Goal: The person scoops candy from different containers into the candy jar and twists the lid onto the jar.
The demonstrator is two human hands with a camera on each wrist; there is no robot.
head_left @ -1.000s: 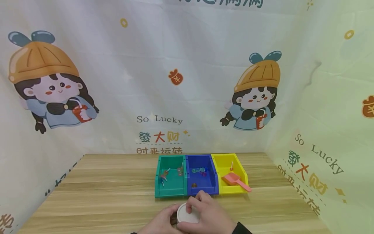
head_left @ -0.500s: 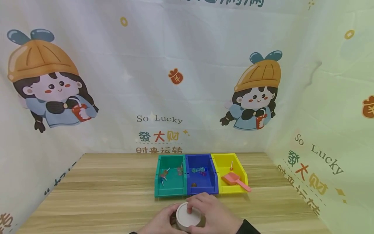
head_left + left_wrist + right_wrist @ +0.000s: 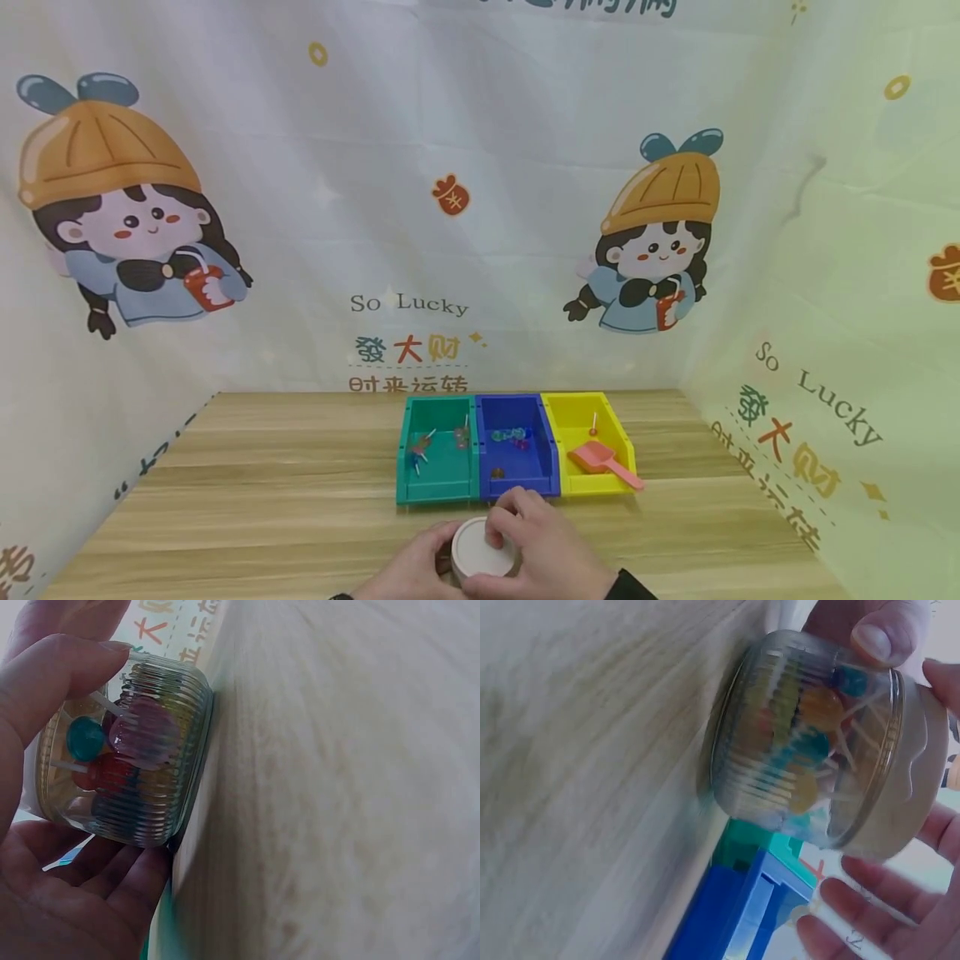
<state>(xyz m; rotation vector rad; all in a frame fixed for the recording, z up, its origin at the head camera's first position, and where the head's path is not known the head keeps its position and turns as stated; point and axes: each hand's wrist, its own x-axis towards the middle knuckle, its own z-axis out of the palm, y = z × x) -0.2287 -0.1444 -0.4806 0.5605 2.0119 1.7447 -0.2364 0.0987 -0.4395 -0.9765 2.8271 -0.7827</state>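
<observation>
A ribbed clear jar [image 3: 769, 742] stands on the table, with several lollipops [image 3: 142, 731] in different colours inside. On top sits its pale lid [image 3: 474, 552]. My left hand [image 3: 420, 568] holds the jar by its side, thumb on one side and fingers on the other. My right hand [image 3: 551, 546] grips the lid, its thumb at the near edge and a bent finger over the top. In the right wrist view, some fingers [image 3: 870, 900] of that hand extend past the lid without touching the jar's body.
Beyond the hands, green [image 3: 442, 492], blue [image 3: 525, 486] and yellow [image 3: 600, 485] bins stand side by side. Lollipops lie in the green bin, small coloured pieces in the blue. The yellow one holds a lollipop [image 3: 593, 431] and a pink scoop [image 3: 597, 457], its handle over the front edge.
My right hand turned on the lid, its thumb moving right, then came back left with the thumb near the lid's front edge. My left hand stays on the jar.
</observation>
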